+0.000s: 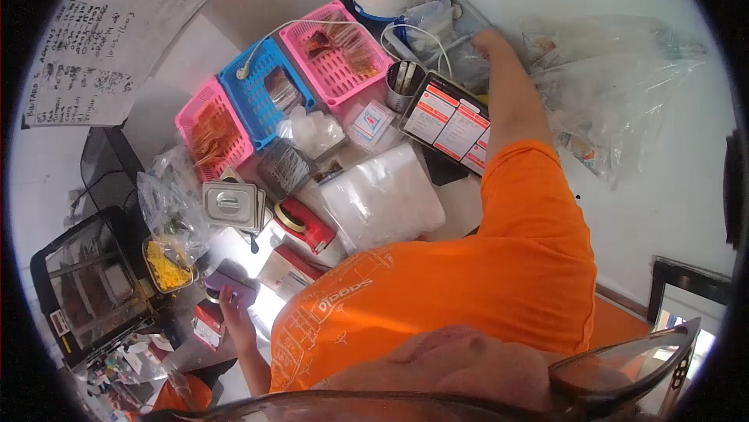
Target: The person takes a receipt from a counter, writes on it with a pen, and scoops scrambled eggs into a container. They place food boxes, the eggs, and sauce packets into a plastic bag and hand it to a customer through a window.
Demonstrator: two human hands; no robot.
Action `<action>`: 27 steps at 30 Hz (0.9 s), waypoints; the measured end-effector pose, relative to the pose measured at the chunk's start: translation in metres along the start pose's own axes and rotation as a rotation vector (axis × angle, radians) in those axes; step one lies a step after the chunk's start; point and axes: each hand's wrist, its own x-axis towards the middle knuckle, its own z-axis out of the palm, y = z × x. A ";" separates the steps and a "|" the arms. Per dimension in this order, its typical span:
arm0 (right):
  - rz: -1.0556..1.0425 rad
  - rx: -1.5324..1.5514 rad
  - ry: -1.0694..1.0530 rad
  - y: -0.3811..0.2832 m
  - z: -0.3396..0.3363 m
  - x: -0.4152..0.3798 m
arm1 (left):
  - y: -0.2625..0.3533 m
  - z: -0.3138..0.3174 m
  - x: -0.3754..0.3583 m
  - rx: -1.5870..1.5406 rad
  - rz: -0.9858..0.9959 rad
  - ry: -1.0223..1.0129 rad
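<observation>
One purple object (238,285) sits at the fingertips of the left grip (229,302), its blunt, smooth body just beyond them; which way its long axis runs is hard to tell. The left grip's fingers are spread and reach its near edge, but whether they clasp it cannot be told. One grey bin (473,23) lies at the right grip (488,41), its side slanting down toward the hand, with thin, crinkled clear bags inside. The right grip's fingers are bent at its edge; their hold is too small to make out.

Past the purple object, to the right of the left grip, is a glossy red tape dispenser (318,236), slanting down to the right. Beyond the fingertips are stacked rectangular metal lids (231,202); to their lower left is a tub of yellow shreds (168,267). Toward the wearer from the right grip lies a flat tablet (446,122), near a smooth stack of translucent sheets (382,196). Farther left across the worktop, two pink slotted baskets (335,90) flank a blue one (253,83).
</observation>
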 end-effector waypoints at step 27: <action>0.049 -0.065 0.185 0.009 -0.038 -0.033 | -0.020 0.012 -0.010 0.136 0.041 -0.090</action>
